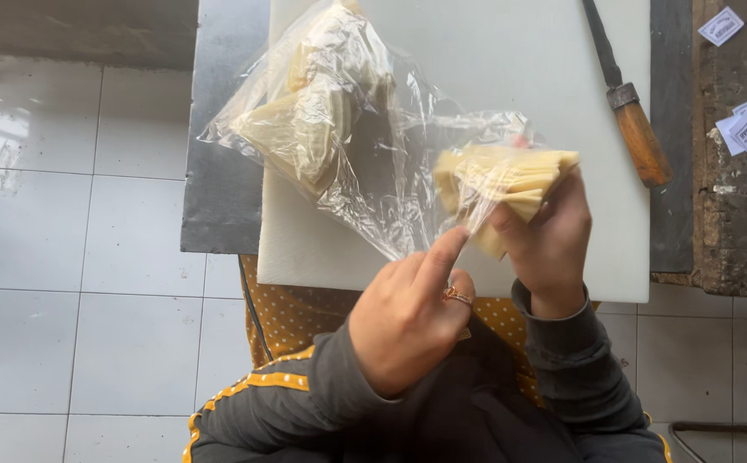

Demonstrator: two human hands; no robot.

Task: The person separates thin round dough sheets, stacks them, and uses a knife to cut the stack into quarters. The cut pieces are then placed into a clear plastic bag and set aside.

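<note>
My right hand (549,244) grips a folded stack of pale yellow sheets (510,180), holding it at the mouth of a clear plastic bag (373,146). My left hand (412,317), with a ring on one finger, pinches the bag's lower edge between thumb and forefinger. More of the same yellow sheets (313,111) sit bunched in the far, upper-left end of the bag. The bag hangs above a white cutting board (510,51).
A knife with a brown wooden handle (639,137) lies on the board's right side. The board rests on a dark grey counter (219,206). Small white paper labels (746,129) lie on a worn surface at right. White tiled floor (73,300) lies to the left.
</note>
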